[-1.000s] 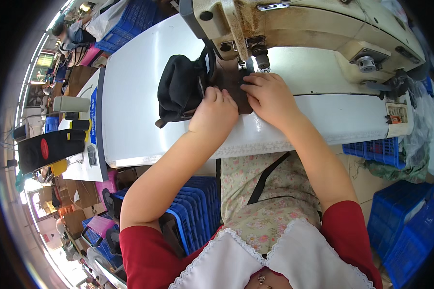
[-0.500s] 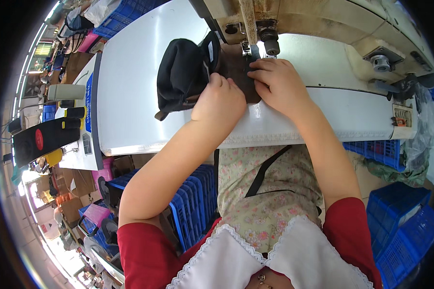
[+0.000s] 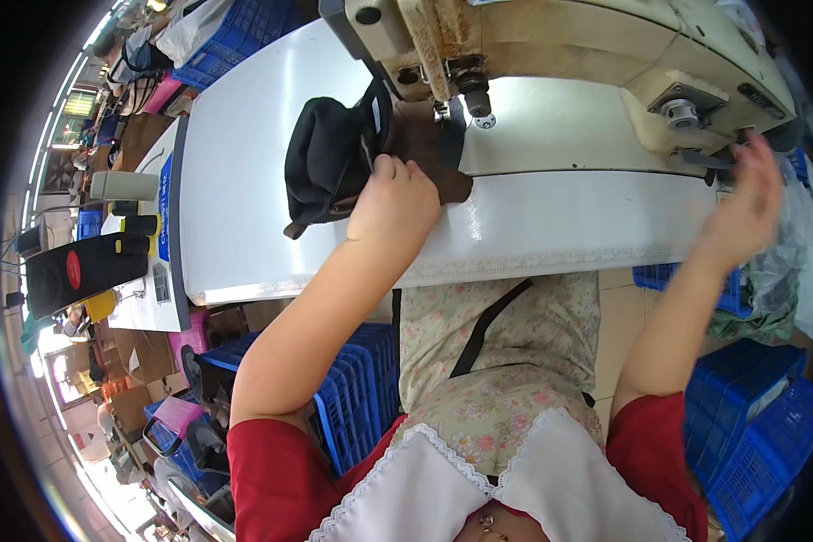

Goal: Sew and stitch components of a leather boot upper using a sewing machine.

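Observation:
A black cloth piece (image 3: 323,158), rounded like a cap, lies bunched on the white sewing table, with a white label inside its rim. Flat brown fabric (image 3: 447,181) joined to it runs under the presser foot (image 3: 442,112) of a sewing machine (image 3: 551,41). My left hand (image 3: 396,200) is closed on the cap's edge where black meets brown, fingertips partly hidden. My right hand (image 3: 741,208) is raised at the machine's right end, slightly blurred. Its fingers stretch upward near a dark lever (image 3: 703,160), with nothing visible in them; whether they touch the machine I cannot tell.
A measuring scale runs along the front edge of the white table (image 3: 551,221). Blue crates (image 3: 357,379) stand below at left, with more blue crates (image 3: 741,406) at right. Clear plastic bags (image 3: 790,253) hang beyond the table's right end. Another machine's table (image 3: 167,244) stands at left.
My right hand has left the brown fabric and moved right, up to the machine's right end. My left hand keeps its hold on the cap's edge. The whole view has shifted slightly.

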The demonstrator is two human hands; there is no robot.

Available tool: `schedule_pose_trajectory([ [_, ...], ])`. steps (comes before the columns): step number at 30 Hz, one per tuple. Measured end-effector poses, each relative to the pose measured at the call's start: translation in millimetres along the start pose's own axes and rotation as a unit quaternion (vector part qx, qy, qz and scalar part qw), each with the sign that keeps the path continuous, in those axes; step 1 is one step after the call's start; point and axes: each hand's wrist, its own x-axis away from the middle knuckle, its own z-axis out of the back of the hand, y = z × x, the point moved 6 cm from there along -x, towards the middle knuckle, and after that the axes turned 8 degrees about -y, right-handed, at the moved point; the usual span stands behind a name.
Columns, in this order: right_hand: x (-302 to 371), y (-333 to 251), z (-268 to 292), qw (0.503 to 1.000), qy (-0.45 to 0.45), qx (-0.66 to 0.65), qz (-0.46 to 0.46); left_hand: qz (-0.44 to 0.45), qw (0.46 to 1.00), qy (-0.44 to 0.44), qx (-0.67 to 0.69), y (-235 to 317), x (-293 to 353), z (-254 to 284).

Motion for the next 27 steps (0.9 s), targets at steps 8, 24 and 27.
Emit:
schedule_pose_trajectory([
  [8, -223, 154, 106, 0.979, -0.070, 0.184, -0.060, 0.003, 1.000, -0.020, 0.012, 2, -5, -1],
  [24, -184, 169, 98, 0.975, -0.028, 0.218, 0.016, -0.002, 0.999, -0.044, -0.004, 2, -4, -2],
  [27, -205, 166, 97, 0.966, -0.025, 0.256, 0.022, 0.009, 0.999, -0.036, 0.006, 1, -5, -4],
])
